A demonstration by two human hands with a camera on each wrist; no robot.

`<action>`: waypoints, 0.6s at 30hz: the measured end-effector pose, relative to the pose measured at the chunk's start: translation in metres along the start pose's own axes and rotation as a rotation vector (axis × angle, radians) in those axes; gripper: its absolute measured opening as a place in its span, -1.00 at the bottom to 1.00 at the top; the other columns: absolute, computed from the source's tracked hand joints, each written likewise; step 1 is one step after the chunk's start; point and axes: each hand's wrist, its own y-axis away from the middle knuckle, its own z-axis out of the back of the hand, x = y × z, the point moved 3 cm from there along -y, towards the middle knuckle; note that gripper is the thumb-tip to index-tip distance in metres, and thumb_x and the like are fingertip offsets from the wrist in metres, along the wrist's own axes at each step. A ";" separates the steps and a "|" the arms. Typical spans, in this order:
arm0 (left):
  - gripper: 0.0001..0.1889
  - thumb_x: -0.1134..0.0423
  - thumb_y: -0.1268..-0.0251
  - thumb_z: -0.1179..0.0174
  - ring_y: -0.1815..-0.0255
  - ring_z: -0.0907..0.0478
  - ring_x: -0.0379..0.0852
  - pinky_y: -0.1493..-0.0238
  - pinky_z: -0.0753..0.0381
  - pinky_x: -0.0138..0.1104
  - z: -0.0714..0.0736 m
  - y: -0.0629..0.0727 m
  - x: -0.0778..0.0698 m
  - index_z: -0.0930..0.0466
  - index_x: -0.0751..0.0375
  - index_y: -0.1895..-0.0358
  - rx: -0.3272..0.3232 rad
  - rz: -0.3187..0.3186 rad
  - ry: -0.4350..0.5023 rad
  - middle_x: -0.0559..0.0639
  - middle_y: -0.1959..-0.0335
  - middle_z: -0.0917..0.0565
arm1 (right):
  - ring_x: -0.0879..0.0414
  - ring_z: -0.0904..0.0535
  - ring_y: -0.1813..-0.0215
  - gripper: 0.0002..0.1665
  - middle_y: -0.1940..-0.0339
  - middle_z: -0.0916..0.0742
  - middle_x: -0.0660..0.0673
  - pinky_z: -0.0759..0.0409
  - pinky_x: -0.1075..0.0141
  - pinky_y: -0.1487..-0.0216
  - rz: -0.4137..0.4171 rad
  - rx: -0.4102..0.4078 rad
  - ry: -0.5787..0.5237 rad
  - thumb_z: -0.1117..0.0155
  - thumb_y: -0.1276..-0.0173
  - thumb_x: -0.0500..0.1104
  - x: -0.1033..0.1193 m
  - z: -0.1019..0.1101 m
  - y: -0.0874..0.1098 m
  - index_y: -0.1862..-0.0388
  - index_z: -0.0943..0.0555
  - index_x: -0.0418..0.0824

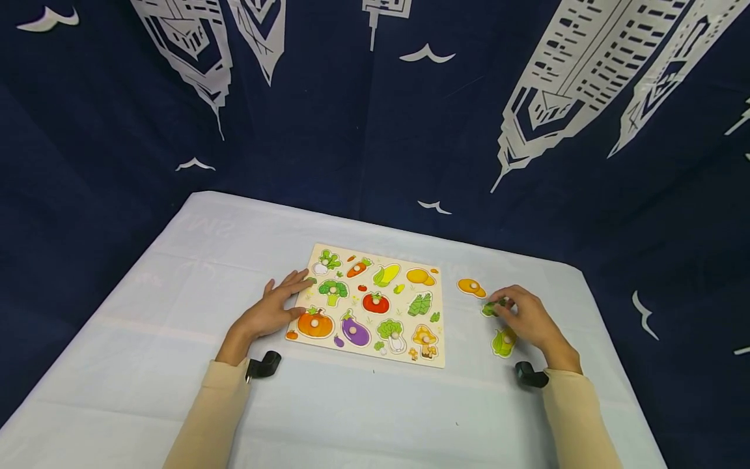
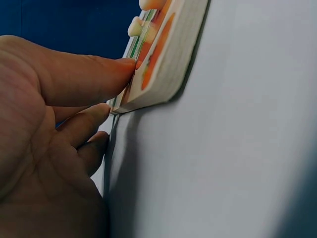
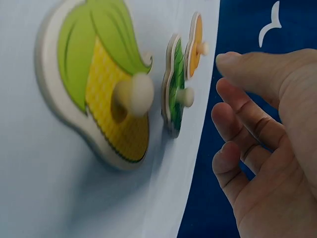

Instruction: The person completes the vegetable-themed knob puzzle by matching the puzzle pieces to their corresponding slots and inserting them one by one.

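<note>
A wooden vegetable puzzle board (image 1: 360, 304) lies on the table. My left hand (image 1: 270, 314) rests at its left side, thumb on the top face by the pumpkin piece (image 1: 315, 323) and the other fingers stretched along the edge. To the right of the board, my right hand (image 1: 530, 318) hovers over a green leafy piece (image 3: 174, 89). The right wrist view shows its thumb and bent fingers apart from that piece's knob (image 3: 186, 97). Nearer me lies a corn piece (image 3: 114, 84) with a round knob, and farther off an orange-yellow piece (image 1: 471, 287).
On the board are knobbed pieces such as a tomato (image 1: 375, 302), an eggplant (image 1: 355, 328) and broccoli (image 1: 333, 291). A white cloth covers the table (image 1: 375, 417). Behind it hangs a dark blue curtain (image 1: 328, 130) with white building shapes.
</note>
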 end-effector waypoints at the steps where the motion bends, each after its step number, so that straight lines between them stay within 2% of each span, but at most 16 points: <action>1: -0.36 0.42 -0.34 -0.20 -0.67 0.24 0.18 -0.55 0.61 0.16 0.000 0.000 0.000 -0.29 0.31 -0.49 0.000 0.000 0.000 0.14 -0.64 -0.05 | -0.03 -0.52 0.13 -0.79 0.02 -0.66 -0.23 -0.51 0.21 0.19 -0.013 0.004 0.004 -0.28 -0.39 -0.32 -0.002 0.000 -0.001 0.01 -0.66 -0.27; 6: -0.36 0.43 -0.34 -0.19 -0.67 0.23 0.19 -0.55 0.60 0.17 -0.001 0.000 0.001 -0.28 0.32 -0.48 0.003 -0.003 -0.004 0.15 -0.64 -0.05 | -0.10 -0.55 0.05 -0.82 0.03 -0.65 -0.24 -0.58 0.04 0.04 -0.065 0.033 0.028 -0.27 -0.40 -0.32 -0.008 -0.004 -0.002 0.05 -0.66 -0.27; 9: -0.37 0.42 -0.35 -0.19 -0.67 0.23 0.19 -0.55 0.60 0.17 -0.001 0.000 0.000 -0.28 0.32 -0.49 0.006 -0.005 -0.005 0.14 -0.64 -0.05 | -0.12 -0.56 0.04 -0.83 0.02 -0.64 -0.25 -0.59 -0.03 -0.02 -0.064 0.040 0.039 -0.26 -0.40 -0.32 -0.011 -0.006 -0.002 0.05 -0.66 -0.27; 13: -0.36 0.42 -0.35 -0.19 -0.67 0.24 0.19 -0.55 0.60 0.17 -0.001 0.000 0.000 -0.27 0.32 -0.49 0.007 -0.004 -0.009 0.15 -0.64 -0.04 | -0.12 -0.57 0.04 -0.83 0.03 -0.65 -0.26 -0.59 -0.06 -0.03 -0.042 0.029 0.043 -0.25 -0.41 -0.33 -0.014 -0.008 -0.003 0.05 -0.65 -0.28; 18: -0.36 0.42 -0.34 -0.20 -0.67 0.24 0.19 -0.55 0.60 0.17 0.000 0.000 -0.001 -0.28 0.33 -0.49 0.006 -0.002 -0.012 0.15 -0.64 -0.04 | -0.07 -0.58 0.08 -0.82 0.04 -0.66 -0.25 -0.58 0.00 0.01 -0.031 0.023 0.043 -0.22 -0.42 -0.34 -0.017 -0.009 -0.005 0.04 -0.66 -0.27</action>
